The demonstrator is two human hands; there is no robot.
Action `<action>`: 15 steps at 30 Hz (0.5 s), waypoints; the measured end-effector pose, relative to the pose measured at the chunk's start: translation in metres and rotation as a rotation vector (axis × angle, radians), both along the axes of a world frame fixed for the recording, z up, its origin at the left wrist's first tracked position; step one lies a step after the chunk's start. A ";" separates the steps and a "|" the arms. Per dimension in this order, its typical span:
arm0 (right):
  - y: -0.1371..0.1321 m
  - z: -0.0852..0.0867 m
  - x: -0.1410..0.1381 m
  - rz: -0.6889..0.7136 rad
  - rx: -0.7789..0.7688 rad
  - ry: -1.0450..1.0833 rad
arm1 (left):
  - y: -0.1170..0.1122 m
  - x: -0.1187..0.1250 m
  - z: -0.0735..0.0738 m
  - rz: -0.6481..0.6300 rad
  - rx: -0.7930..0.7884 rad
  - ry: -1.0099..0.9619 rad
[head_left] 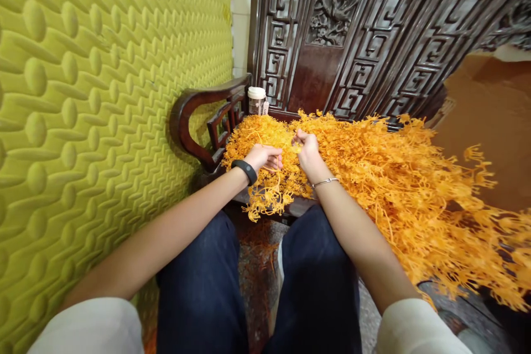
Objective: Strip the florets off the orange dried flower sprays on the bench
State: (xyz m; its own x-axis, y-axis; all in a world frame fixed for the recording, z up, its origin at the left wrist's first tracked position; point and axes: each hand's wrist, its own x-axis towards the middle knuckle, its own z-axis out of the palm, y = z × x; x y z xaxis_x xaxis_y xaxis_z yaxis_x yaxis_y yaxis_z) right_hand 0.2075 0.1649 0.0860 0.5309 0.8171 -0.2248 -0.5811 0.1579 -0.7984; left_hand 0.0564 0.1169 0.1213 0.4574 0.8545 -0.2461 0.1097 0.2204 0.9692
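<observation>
My left hand (pixel 264 157), with a black band on its wrist, is closed round the stem of an orange artificial flower sprig (pixel 269 197). The sprig's flowery end hangs down over the front edge of the seat. Just to the right and a little farther off, my right hand (pixel 307 147) has its fingers pinched together at an orange flower piece; its exact shape is lost against the orange behind. Under and around both hands lies a heap of orange artificial flowers (pixel 360 160), spreading far to the right.
The heap rests on a dark wooden bench with a curved armrest (pixel 182 121) and carved back (pixel 317 74). A white-lidded cup (pixel 256 100) stands in its back corner. Yellow-green padded wall (pixel 103 94) rises close on the left; brown cardboard (pixel 489 121) is at right.
</observation>
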 end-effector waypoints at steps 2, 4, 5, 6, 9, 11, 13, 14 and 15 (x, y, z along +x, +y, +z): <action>0.003 -0.001 -0.003 -0.058 -0.021 0.018 | 0.000 0.002 -0.002 0.008 -0.012 -0.011; 0.007 -0.003 -0.005 -0.095 -0.035 0.037 | 0.001 0.003 -0.002 0.024 -0.016 -0.012; 0.009 -0.003 -0.006 -0.107 -0.039 0.044 | 0.001 0.004 -0.002 0.027 -0.019 -0.011; 0.011 -0.004 -0.006 -0.113 -0.041 0.047 | 0.001 0.004 -0.002 0.027 -0.022 -0.009; 0.018 -0.009 -0.005 -0.120 -0.046 0.037 | 0.002 0.007 -0.001 0.031 -0.035 0.004; 0.025 -0.013 -0.004 -0.133 -0.045 0.022 | 0.001 0.010 -0.001 0.039 -0.035 0.012; 0.033 -0.018 -0.004 -0.149 -0.033 -0.006 | 0.000 0.013 -0.002 0.054 -0.029 0.013; 0.037 -0.021 -0.004 -0.151 -0.017 -0.030 | 0.000 0.014 -0.002 0.062 -0.023 0.012; 0.042 -0.025 -0.004 -0.154 0.002 -0.054 | 0.000 0.015 -0.002 0.069 -0.020 0.010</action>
State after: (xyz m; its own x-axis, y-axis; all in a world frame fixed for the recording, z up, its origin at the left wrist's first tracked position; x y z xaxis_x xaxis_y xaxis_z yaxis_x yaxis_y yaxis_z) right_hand 0.2033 0.2070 0.0615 0.6614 0.7253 -0.1908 -0.5061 0.2438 -0.8273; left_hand 0.0711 0.1172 0.1191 0.3949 0.8788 -0.2681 0.1036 0.2474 0.9634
